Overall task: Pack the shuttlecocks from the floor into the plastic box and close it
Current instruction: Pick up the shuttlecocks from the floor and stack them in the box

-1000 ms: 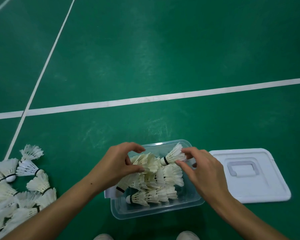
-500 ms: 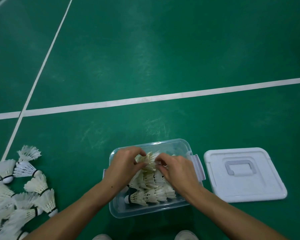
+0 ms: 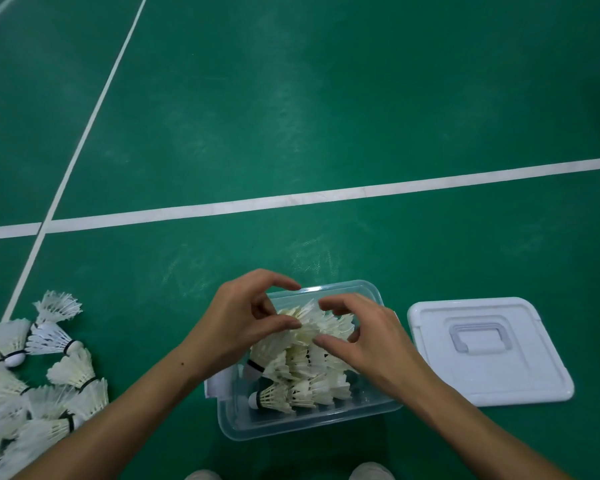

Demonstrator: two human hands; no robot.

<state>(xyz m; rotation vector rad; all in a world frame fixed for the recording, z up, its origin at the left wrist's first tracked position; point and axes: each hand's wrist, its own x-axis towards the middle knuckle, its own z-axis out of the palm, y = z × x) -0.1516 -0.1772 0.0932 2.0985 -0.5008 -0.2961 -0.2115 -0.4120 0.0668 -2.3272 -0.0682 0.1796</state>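
Both hands, left and right, hover curled over shuttlecocks filling the box; whether they grip any is unclear. A pile remains at the floor's left edge, lid off.

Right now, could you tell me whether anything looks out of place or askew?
Yes: the shuttlecocks in the plastic box are heaped above its rim under both hands, so the lid, lying on the floor beside it, may not seat. A loose pile of shuttlecocks lies unpacked at the left.
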